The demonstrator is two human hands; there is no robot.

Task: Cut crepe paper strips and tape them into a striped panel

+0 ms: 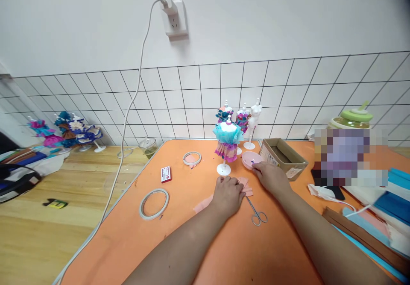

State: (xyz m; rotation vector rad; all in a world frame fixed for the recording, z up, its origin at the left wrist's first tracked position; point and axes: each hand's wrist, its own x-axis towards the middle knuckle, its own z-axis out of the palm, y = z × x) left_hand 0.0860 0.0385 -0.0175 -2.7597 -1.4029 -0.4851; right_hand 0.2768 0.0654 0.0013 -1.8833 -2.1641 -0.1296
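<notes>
My left hand (228, 196) lies on the orange table with its fingers curled down over a strip of pale pink crepe paper (246, 186). Another end of the paper shows beside the left wrist. My right hand (266, 174) reaches to the rim of a small pink bowl (248, 161), its fingertips drawn together at a tiny purple bit that I cannot make out. Just below the left fingers lie small metal scissors (256, 213), their tips close to the paper. Behind the hands stands a mini dress form (227, 142) in a turquoise ruffle and purple-pink skirt.
Behind are more mini dress forms (255, 116) and an open cardboard box (285, 159). Tape rolls (141, 208) and a red-white small box (166, 174) lie left. Coloured paper strips (365, 244) and a green-lidded jar (355, 116) are right. A white cable (126, 118) hangs left.
</notes>
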